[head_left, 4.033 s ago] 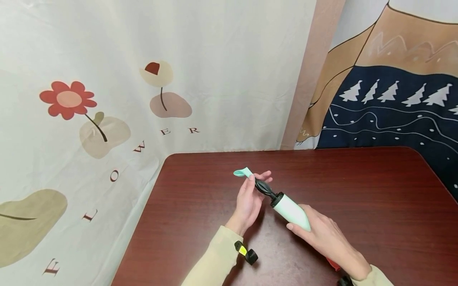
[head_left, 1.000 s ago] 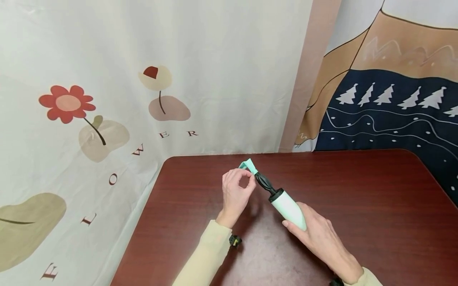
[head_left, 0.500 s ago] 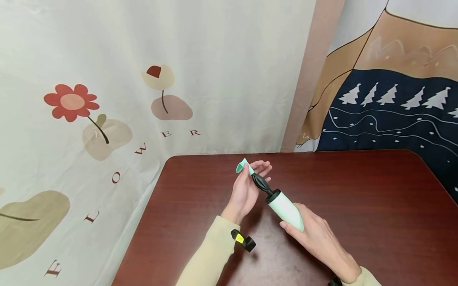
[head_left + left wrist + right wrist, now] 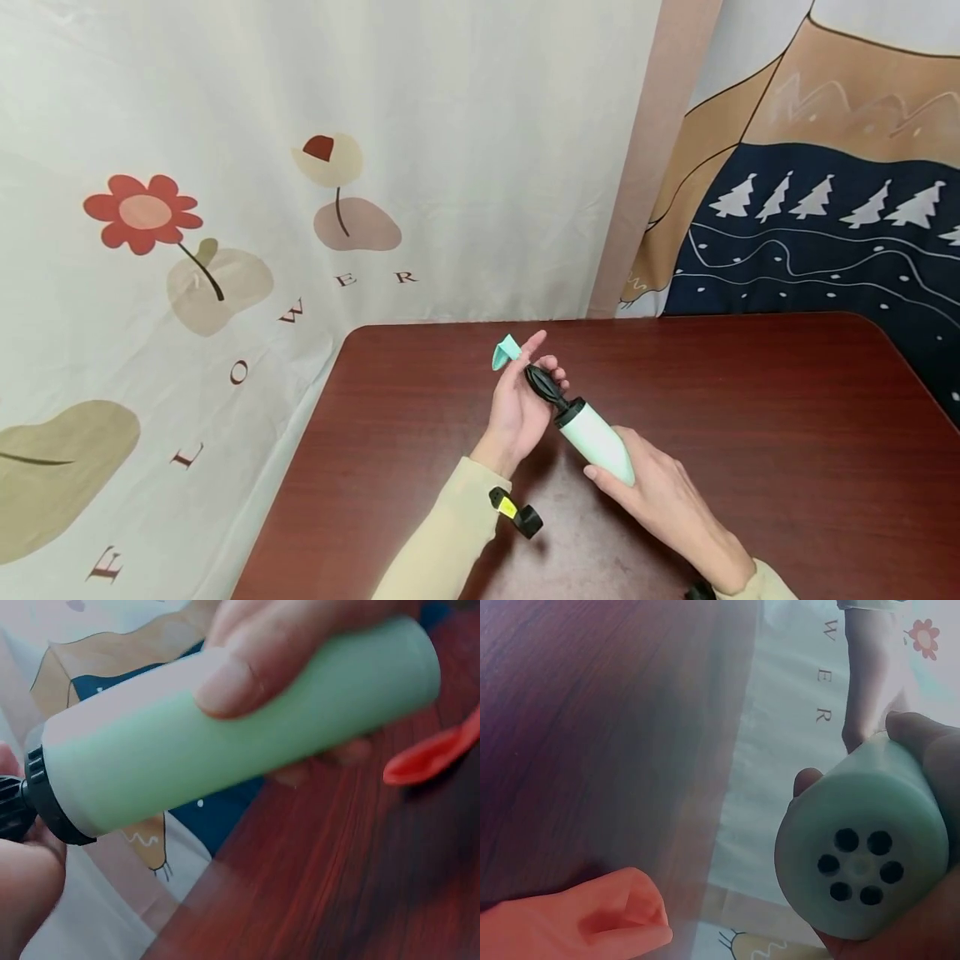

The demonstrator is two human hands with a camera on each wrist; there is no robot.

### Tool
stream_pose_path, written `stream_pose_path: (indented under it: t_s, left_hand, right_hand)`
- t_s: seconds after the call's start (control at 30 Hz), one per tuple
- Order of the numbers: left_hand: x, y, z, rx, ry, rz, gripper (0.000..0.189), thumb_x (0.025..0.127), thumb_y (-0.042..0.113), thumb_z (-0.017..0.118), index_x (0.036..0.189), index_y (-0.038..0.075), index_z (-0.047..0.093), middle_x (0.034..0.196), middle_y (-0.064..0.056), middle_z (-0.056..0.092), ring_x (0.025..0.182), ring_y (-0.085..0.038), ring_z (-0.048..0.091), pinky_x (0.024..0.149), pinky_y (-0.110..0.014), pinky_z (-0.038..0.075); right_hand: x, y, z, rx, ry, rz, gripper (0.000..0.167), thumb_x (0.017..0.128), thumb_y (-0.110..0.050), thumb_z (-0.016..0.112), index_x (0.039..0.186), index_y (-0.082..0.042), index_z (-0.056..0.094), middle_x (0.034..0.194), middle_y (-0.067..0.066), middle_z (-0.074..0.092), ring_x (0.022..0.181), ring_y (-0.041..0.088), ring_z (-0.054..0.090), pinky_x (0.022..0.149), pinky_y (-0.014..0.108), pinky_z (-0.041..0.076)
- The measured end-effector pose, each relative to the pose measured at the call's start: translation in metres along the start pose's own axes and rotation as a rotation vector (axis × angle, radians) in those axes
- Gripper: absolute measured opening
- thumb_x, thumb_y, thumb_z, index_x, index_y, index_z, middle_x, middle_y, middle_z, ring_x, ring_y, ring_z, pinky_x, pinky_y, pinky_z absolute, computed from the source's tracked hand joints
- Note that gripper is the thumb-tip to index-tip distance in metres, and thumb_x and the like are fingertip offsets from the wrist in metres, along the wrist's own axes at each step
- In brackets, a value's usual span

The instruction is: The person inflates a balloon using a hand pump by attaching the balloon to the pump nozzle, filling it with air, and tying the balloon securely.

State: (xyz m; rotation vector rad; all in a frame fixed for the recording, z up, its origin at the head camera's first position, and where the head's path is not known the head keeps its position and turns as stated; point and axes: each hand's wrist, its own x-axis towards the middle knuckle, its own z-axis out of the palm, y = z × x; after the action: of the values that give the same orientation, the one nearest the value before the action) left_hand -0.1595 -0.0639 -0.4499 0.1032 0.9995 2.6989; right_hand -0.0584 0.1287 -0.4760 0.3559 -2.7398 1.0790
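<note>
My right hand (image 4: 667,492) grips the mint-green barrel of a balloon pump (image 4: 597,443), its black nozzle (image 4: 543,385) pointing up and left. At the nozzle's tip, a teal balloon (image 4: 505,352) hangs bent over to the left. My left hand (image 4: 517,412) pinches the balloon's neck, palm turned up, with some fingers curled behind the nozzle. How far the neck sits over the tip is hidden by the fingers. The left wrist view shows the pump barrel (image 4: 240,742) from the side; the right wrist view shows its round end (image 4: 861,870) with several holes.
A red balloon (image 4: 431,759) lies flat on the dark wood table (image 4: 750,400); the right wrist view shows this red balloon (image 4: 592,919) too. Behind the table hangs a printed curtain (image 4: 480,167). Dark camera mounts (image 4: 517,512) sit at the wrists.
A second ago my left hand was back-up at the balloon's left; it has turned palm up, and its fingers have curled in behind the nozzle. The pump has shifted slightly left.
</note>
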Motion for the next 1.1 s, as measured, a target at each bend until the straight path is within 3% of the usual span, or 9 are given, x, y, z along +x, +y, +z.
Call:
stream_pose_path:
  t_s: [0.1,0.2,0.3,0.43,0.6,0.7,0.8,0.93,1.1]
  left_hand:
    - [-0.001,0.002,-0.001,-0.115,-0.005,-0.027,0.035,0.111,0.041,0.037,0.124,0.017,0.059,0.098,0.001,0.060,0.094,-0.018,0.054,0.088,-0.031,0.046]
    - [-0.002,0.004,-0.001,-0.154,0.020,-0.066,0.035,0.112,0.043,0.040,0.099,0.016,0.058,0.096,0.001,0.060,0.095,-0.017,0.053,0.088,-0.031,0.046]
    - [-0.001,0.006,-0.001,-0.124,0.065,-0.133,0.037,0.111,0.041,0.046,0.084,0.017,0.054,0.092,0.002,0.064,0.093,-0.017,0.057,0.086,-0.029,0.047]
    - [-0.001,0.007,0.001,-0.077,0.118,-0.173,0.037,0.109,0.042,0.051,0.083,0.017,0.057,0.091,0.002,0.066,0.091,-0.016,0.060,0.084,-0.028,0.047]
    - [-0.003,0.000,0.002,0.054,0.153,-0.030,0.034,0.110,0.040,0.050,0.090,0.014,0.059,0.089,-0.001,0.064,0.085,-0.017,0.063,0.083,-0.028,0.052]
    - [-0.005,-0.008,0.003,0.164,0.215,0.094,0.036,0.111,0.040,0.048,0.089,0.012,0.054,0.080,-0.002,0.061,0.073,-0.016,0.065,0.074,-0.028,0.055]
    - [-0.007,-0.015,0.003,0.190,0.296,0.164,0.040,0.110,0.042,0.048,0.084,0.013,0.052,0.070,0.000,0.055,0.060,-0.014,0.058,0.063,-0.025,0.052]
    - [-0.008,-0.019,0.001,0.137,0.314,0.172,0.041,0.110,0.045,0.047,0.084,0.013,0.053,0.066,0.002,0.049,0.056,-0.012,0.048,0.058,-0.023,0.043]
    - [-0.009,-0.018,-0.002,0.025,0.177,0.136,0.039,0.112,0.047,0.034,0.102,0.014,0.053,0.081,-0.001,0.050,0.074,-0.017,0.047,0.075,-0.029,0.040]
  right_hand:
    - [0.000,0.001,-0.001,0.001,-0.004,0.010,0.057,0.090,-0.045,0.081,0.130,-0.010,0.062,0.102,-0.002,0.066,0.079,0.011,0.058,0.066,0.035,0.051]
    - [0.001,0.001,-0.001,-0.001,-0.018,0.023,0.057,0.090,-0.046,0.080,0.130,-0.010,0.062,0.102,-0.001,0.066,0.079,0.011,0.058,0.066,0.035,0.050]
    - [0.001,0.001,-0.001,-0.004,-0.036,0.036,0.056,0.089,-0.044,0.081,0.130,-0.010,0.062,0.102,-0.001,0.067,0.079,0.011,0.058,0.066,0.035,0.050]
    - [0.001,0.001,-0.001,-0.002,-0.056,0.044,0.056,0.089,-0.042,0.082,0.130,-0.010,0.062,0.102,-0.001,0.067,0.079,0.011,0.058,0.066,0.035,0.050]
    - [0.001,-0.001,-0.001,0.001,-0.058,0.029,0.055,0.090,-0.044,0.081,0.129,-0.011,0.062,0.100,-0.003,0.066,0.079,0.009,0.058,0.066,0.034,0.050]
    - [0.001,-0.004,-0.001,0.004,-0.065,0.022,0.053,0.090,-0.046,0.080,0.127,-0.012,0.064,0.096,-0.005,0.065,0.076,0.007,0.057,0.064,0.033,0.050]
    - [0.000,-0.007,0.000,0.005,-0.079,0.014,0.052,0.090,-0.046,0.080,0.126,-0.012,0.065,0.093,-0.007,0.065,0.074,0.006,0.056,0.063,0.031,0.050]
    - [-0.001,-0.009,0.003,-0.003,-0.089,0.001,0.051,0.090,-0.044,0.080,0.125,-0.011,0.064,0.092,-0.007,0.064,0.073,0.005,0.056,0.062,0.030,0.050]
    - [0.002,-0.009,0.002,0.019,-0.089,0.017,0.051,0.092,-0.044,0.078,0.126,-0.010,0.063,0.092,-0.006,0.064,0.075,0.006,0.056,0.064,0.031,0.049]
